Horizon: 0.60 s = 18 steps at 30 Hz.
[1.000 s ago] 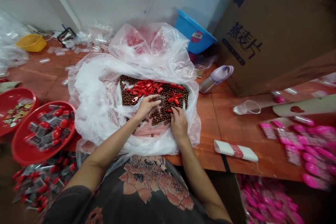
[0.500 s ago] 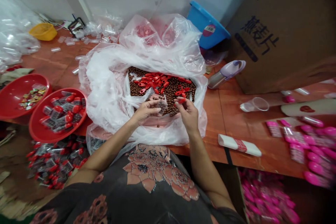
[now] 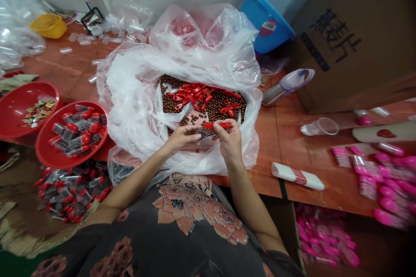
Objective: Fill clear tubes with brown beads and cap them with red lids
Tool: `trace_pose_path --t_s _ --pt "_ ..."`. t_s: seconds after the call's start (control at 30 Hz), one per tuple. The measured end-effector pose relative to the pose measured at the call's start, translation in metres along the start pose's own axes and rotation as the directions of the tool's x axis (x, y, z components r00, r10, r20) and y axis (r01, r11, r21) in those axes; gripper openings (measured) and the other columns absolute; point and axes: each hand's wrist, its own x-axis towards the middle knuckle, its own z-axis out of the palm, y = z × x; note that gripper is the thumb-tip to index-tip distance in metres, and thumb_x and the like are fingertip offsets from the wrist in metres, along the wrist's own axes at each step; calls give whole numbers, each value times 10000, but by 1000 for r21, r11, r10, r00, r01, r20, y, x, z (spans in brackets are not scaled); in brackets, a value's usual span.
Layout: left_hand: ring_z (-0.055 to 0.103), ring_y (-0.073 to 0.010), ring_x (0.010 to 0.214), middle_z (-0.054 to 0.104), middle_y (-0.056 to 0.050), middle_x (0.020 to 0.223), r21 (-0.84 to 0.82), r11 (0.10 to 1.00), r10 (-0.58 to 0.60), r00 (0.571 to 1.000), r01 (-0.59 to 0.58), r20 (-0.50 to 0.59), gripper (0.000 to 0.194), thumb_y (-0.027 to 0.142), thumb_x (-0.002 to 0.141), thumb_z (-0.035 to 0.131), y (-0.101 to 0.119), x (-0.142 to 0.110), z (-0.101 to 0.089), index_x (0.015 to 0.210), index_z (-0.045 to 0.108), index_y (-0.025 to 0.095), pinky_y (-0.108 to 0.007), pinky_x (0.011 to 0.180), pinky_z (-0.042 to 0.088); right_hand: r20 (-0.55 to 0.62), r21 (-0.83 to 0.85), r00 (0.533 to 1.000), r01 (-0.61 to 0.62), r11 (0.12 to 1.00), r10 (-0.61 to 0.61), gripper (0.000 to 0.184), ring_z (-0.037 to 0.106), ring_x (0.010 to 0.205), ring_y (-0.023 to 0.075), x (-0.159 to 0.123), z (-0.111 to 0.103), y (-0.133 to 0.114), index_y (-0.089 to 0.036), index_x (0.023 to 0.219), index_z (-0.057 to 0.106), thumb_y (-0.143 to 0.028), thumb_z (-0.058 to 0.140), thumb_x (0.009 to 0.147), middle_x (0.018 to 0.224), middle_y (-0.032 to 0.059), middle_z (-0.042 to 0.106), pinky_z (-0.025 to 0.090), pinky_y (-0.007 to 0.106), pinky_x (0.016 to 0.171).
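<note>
While the fingers of the right hand point(image 3: 231, 140) pinch a red cap point(image 3: 221, 125) lying nearly level, those of the left hand point(image 3: 183, 138) grip a small clear container point(image 3: 206, 133), partly hidden behind them. The cap's left end is right by the container; whether the two touch cannot be told.

Both hands are over the near part of an opened white plastic bag point(image 3: 125, 91), which sits at the front edge of the surface point(image 3: 269, 138). Inside it, brown balls point(image 3: 224, 95) spread around a heap of loose red caps point(image 3: 195, 92).

Left of the bag, a red bowl point(image 3: 39, 151) of filled, red-capped containers juts over the front edge, beside a second red bowl point(image 3: 14, 104) of small wrapped pieces. A purple-topped bottle point(image 3: 276, 91) leans just right of the bag, and a blue basin point(image 3: 260, 13) tilts near the back edge. Further right, a white packet point(image 3: 297, 176) lies near the front edge, with pink-capped containers point(image 3: 388, 199) beyond, towards the right end.
</note>
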Motion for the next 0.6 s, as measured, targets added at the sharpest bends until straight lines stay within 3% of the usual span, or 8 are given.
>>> trace_pose_path --t_s 0.1,0.2,0.3,0.4,0.47,0.6 --pt "645 -190 967 694 -103 1202 -13 999 31 999 -31 27 499 291 692 813 0 -1 1 1171 719 189 -301 752 588 32 -70 999 42 997 -40 350 657 774 111 -4 -1 7 -259 956 547 -294 809 726 895 -50 687 566 266 742" --pt "645 -193 970 685 -108 1204 -23 999 40 999 -39 20 470 282 703 803 2 -2 2 1153 724 174 -303 742 596 103 -262 984 165 951 -142 248 661 830 133 -6 -6 7 -271 1010 638 -290 757 793 912 -25 697 557 291 779" --pt "643 -161 884 701 -98 1130 -19 999 41 999 -41 2 490 274 700 801 3 -3 3 1168 716 158 -285 694 602 284 -433 919 378 819 -274 112 658 925 157 -6 -11 4 -278 971 728 -268 676 873 953 7 708 541 330 858" --pt "629 -128 796 700 -74 1106 -26 1000 14 1000 -14 -11 620 298 715 792 1 -4 5 1307 636 200 -281 645 608 405 -468 852 506 724 -333 145 664 938 176 -9 -11 6 -300 997 747 -269 652 891 985 18 717 547 368 871" --pt "628 -122 770 697 -68 1114 -27 1000 3 1000 -3 -25 669 313 725 784 -2 -4 7 1360 592 226 -280 630 608 363 -494 864 497 714 -350 164 667 942 186 -15 -6 11 -314 1020 747 -289 641 899 1001 22 715 552 389 879" --pt "627 -117 727 707 -61 1057 3 1000 25 997 -25 -69 633 322 744 765 -5 -6 9 1348 605 220 -268 617 592 155 -534 917 390 750 -367 179 664 926 195 -30 5 20 -309 1037 750 -332 631 906 972 31 708 559 405 875"
